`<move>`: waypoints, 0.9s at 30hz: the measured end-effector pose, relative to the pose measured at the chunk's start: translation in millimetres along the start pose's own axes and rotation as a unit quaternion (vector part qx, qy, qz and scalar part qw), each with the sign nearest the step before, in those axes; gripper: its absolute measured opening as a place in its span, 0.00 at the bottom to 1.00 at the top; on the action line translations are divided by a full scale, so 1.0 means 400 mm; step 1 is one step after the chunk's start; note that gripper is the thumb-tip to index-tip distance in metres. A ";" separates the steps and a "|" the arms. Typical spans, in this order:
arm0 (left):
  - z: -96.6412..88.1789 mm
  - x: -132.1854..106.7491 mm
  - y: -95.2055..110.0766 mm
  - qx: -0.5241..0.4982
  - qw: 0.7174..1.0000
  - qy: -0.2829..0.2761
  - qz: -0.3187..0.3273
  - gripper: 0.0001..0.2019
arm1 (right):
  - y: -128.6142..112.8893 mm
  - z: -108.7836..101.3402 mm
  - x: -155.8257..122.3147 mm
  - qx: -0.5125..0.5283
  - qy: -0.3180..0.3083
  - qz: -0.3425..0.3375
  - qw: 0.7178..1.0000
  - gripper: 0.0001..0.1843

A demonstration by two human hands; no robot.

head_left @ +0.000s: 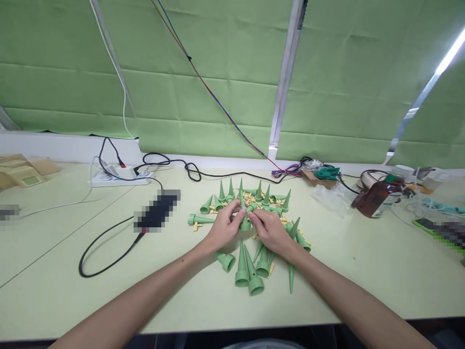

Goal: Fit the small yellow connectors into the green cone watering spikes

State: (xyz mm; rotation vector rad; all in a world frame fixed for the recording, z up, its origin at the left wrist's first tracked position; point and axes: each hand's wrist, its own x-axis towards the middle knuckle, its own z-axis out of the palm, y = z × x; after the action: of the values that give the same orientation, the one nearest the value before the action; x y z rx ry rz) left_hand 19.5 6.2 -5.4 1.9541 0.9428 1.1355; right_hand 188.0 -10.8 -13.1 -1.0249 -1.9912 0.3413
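Observation:
My left hand [225, 228] and my right hand [269, 230] meet at the middle of the table, fingers pinched together on one green plastic cone spike [245, 222]. Several more green cone spikes [250, 194] stand upright or lie just behind my hands. Others lie on their sides in front of my wrists [242, 265]. Small yellowish plastic pieces [250, 198] are scattered among the far spikes. One spike with a yellowish piece fitted [199, 220] lies to the left of my left hand.
A black cable [105, 242] loops across the left of the pale green table [72, 271] from a power strip [119, 178]. A brown bottle [376, 198], a clear plastic bag [330, 196] and clutter sit at the right. Green blinds [203, 72] hang behind.

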 end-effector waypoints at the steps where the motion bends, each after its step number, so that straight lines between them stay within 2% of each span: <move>1: 0.001 -0.001 0.002 0.005 1.000 0.002 0.002 0.12 | 0.000 0.000 0.001 0.002 0.001 0.004 1.000 0.19; 7: 0.008 -0.012 0.012 0.045 0.998 0.021 0.031 0.10 | -0.001 -0.001 0.001 0.028 0.011 0.021 0.999 0.20; 19: 0.007 -0.024 0.002 0.175 0.964 0.032 0.198 0.05 | -0.007 0.000 0.001 0.064 0.010 0.080 0.995 0.23; 27: 0.007 -0.025 0.001 0.181 0.956 0.023 0.230 0.07 | -0.007 -0.001 0.002 0.062 0.022 0.082 0.994 0.22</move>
State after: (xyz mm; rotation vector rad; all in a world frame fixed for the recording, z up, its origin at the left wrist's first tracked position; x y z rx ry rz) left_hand 18.4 -2.9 -10.4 2.5491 0.7783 1.3354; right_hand 186.6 -11.9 -11.0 -1.1086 -1.8265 0.5208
